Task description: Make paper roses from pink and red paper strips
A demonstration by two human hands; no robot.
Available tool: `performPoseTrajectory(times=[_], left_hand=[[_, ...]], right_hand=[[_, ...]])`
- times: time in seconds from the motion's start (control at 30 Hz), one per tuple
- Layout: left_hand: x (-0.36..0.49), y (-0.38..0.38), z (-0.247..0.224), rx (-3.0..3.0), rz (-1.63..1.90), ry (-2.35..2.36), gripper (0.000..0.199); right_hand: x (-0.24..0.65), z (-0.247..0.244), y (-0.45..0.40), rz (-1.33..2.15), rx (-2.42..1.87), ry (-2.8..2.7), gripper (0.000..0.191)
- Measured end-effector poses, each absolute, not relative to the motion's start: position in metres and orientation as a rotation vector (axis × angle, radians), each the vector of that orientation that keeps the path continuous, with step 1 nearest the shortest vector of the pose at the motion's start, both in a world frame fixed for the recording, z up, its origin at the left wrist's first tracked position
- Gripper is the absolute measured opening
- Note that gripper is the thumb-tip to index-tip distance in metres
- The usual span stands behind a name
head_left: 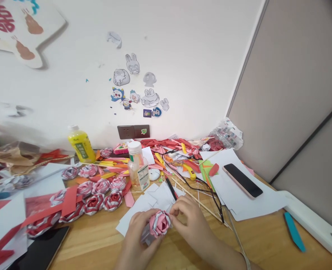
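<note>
A pink and white folded-paper rose [159, 224] is held just above the wooden table at the bottom centre. My left hand [140, 236] wraps round its left side and underside, fingers closed on it. From the right, my right hand [192, 221] pinches at the rose's right edge with thumb and forefinger; anything small between those fingertips is hidden. Beneath and behind the rose lie white paper pieces [157, 197]. A black pen [171, 188] rests just beyond my right hand.
Finished paper roses [94, 203] line the left, near a dark tablet [42, 251]. Behind stand a clear jar [138, 168] and a yellow bottle [82, 145]. Coloured strips, sticks and a cable lie behind. A phone [243, 180] rests on white sheets at right, near a teal tool [294, 231].
</note>
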State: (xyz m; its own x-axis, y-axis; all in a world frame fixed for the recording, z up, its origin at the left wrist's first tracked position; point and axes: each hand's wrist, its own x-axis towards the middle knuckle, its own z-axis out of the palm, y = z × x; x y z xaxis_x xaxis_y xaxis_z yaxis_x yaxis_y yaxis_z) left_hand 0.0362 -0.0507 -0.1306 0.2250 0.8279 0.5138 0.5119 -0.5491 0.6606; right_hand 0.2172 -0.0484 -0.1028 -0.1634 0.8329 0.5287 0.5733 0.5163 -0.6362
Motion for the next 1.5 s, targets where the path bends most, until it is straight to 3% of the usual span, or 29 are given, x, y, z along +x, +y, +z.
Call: performPoseTrajectory(times=[0.13,0.3,0.63,1.0,1.27,1.5], left_hand=[[0.036,-0.051,-0.133,2.157,1.219,1.236,0.034],[0.036,-0.050,-0.134,2.135,1.223,1.271,0.033],[0.039,-0.051,-0.141,1.726,1.156,1.258,0.047],[0.045,-0.052,-0.123,1.360,1.009,1.146,0.081],[0.047,-0.051,-0.119,1.278,1.021,1.087,0.070],[0.047,-0.049,-0.114,1.239,1.020,1.059,0.069]], right_hand=[[0.217,-0.107,-0.047,0.357,-1.168,-1.881,0.015],[0.217,-0.110,-0.047,0.078,-1.076,-2.032,0.012],[0.217,-0.107,-0.050,-0.120,-1.061,-2.133,0.027],[0.218,-0.106,-0.050,0.400,-1.220,-1.953,0.024],[0.213,-0.108,-0.046,0.822,-1.276,-1.714,0.022],[0.213,-0.107,-0.048,0.777,-1.222,-1.788,0.021]])
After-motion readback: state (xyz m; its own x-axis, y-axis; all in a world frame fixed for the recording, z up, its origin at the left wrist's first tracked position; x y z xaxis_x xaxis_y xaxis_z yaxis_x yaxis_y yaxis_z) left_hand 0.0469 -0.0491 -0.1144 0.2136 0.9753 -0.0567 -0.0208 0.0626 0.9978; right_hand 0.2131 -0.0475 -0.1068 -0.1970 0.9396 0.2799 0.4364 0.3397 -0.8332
